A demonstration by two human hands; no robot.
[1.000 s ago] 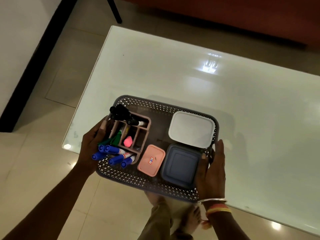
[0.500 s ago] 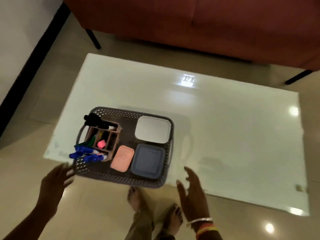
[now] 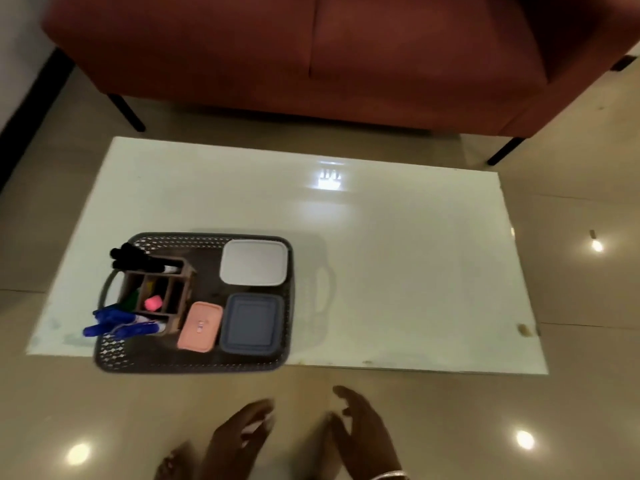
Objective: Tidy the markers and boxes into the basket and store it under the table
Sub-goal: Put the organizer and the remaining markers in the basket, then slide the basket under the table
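Head view: basket [image 3: 194,365] sits ahead-left on surface [image 3: 398,271], long side across me. Left hand [image 3: 239,434] nearer, right hand [image 3: 363,427] too; both open, holding nothing.

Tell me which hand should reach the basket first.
Left. The left hand hangs open nearer the basket, which overhangs the table edge at left; the right hand, also empty, is farther right.

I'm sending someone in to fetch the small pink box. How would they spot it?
Find the dark perforated basket at the near left edge of the white table. The pink box lies flat along its near side, between the wooden marker organiser and the blue-grey box. It is the smallest, narrowest lidded box there.
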